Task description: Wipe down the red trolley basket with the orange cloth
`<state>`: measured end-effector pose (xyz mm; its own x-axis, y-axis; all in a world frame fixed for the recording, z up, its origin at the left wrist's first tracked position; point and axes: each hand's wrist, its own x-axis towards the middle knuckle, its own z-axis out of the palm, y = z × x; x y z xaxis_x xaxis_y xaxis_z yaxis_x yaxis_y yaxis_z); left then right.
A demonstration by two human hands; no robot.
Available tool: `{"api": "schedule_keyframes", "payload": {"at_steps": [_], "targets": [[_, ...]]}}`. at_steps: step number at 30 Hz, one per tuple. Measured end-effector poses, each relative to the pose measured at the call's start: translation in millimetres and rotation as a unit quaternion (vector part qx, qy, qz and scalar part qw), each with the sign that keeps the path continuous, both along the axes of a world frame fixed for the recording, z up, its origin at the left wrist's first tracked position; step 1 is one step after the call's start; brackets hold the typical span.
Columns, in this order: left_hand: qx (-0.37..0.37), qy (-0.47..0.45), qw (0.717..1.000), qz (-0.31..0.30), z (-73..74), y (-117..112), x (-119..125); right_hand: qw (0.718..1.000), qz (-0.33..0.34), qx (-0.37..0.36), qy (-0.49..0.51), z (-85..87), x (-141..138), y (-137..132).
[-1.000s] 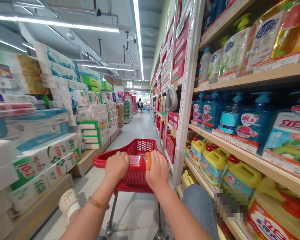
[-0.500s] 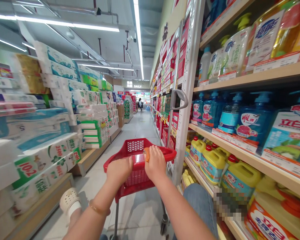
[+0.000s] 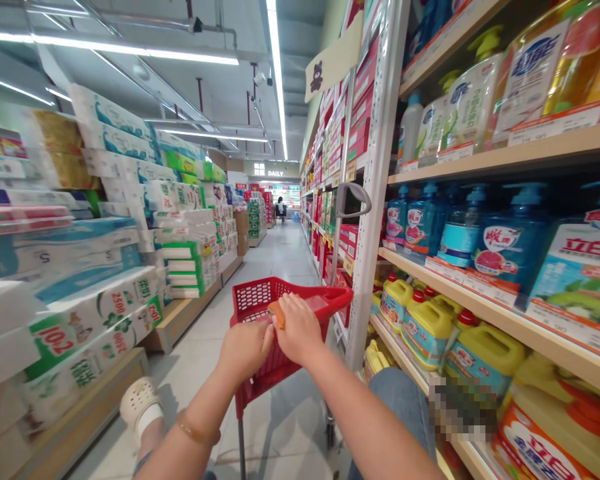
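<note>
A red shopping cart (image 3: 253,300) stands in the aisle just ahead of me, turned at an angle toward the right shelves. My left hand (image 3: 245,348) is closed over its near rim. My right hand (image 3: 300,330) is closed on the rim beside it and pins a small orange cloth (image 3: 276,313) against the edge. A grey upright handle (image 3: 351,200) rises behind the cart, close to the shelf post.
Shelves on the right carry blue pump bottles (image 3: 500,243) and yellow detergent jugs (image 3: 423,327). Stacked tissue packs (image 3: 90,293) line the left side on wooden platforms. The tiled aisle floor (image 3: 275,257) runs ahead to a distant person (image 3: 280,207). My foot in a white shoe (image 3: 137,403) shows at lower left.
The cart has swung clockwise, its near rim moving right toward the shelf post. Both hands followed and now sit close together; the orange cloth shifted left with my right hand.
</note>
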<state>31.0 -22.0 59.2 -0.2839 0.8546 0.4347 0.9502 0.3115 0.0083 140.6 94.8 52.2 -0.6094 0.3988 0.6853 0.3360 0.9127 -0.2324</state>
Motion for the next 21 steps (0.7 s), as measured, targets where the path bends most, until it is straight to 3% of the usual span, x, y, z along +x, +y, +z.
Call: {"api": "schedule_keyframes", "payload": {"at_steps": [2,5,8,11,16,19,21], "targets": [[0.018,-0.030,0.997,-0.064,-4.0,-3.4,-6.6,0.999,0.035,0.000,-0.012,0.7,5.1,1.0],[0.071,-0.076,0.988,-0.116,-18.0,-5.8,-22.1,0.999,-0.008,-0.036,-0.004,1.2,16.8,17.7],[0.154,-0.087,0.981,-0.077,-36.3,3.6,-24.5,0.996,-0.066,-0.045,0.026,-1.7,19.4,24.1],[0.206,-0.084,0.974,-0.043,-45.9,17.0,-11.1,0.999,-0.020,-0.015,0.027,-6.6,14.3,7.3],[0.167,-0.116,0.971,-0.125,-42.8,19.7,-4.4,0.998,0.057,-0.018,0.017,-6.0,23.4,-7.7],[0.167,-0.168,0.962,-0.139,-50.1,21.6,-13.8,0.998,0.028,-0.038,0.031,-4.9,31.2,-2.8],[0.208,-0.179,0.953,-0.126,-60.7,28.1,-16.5,0.998,-0.010,-0.037,0.045,-7.5,30.2,-6.8]]}}
